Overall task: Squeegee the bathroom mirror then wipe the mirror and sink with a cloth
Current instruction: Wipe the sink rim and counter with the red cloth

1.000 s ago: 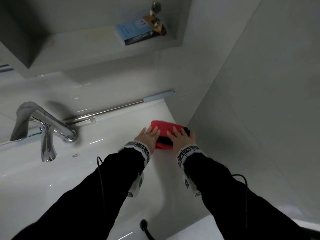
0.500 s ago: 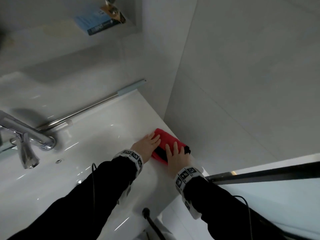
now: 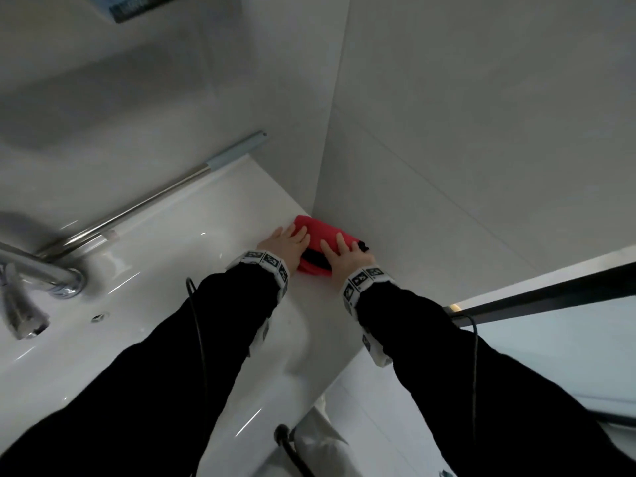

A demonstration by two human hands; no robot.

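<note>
Both hands lie flat, fingers straight, on the red cloth (image 3: 318, 232), pressing it onto the white sink (image 3: 192, 235) ledge in the corner by the grey wall (image 3: 447, 149). The left hand (image 3: 287, 244) covers the cloth's left edge, the right hand (image 3: 344, 256) its near right part. A dark band, perhaps a fold, shows between them. The chrome faucet (image 3: 38, 273) stands far left of the left hand.

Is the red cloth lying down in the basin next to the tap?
No, the folded red cloth lies on the white sink's flat rim against the grey wall, far from the chrome tap.
</note>
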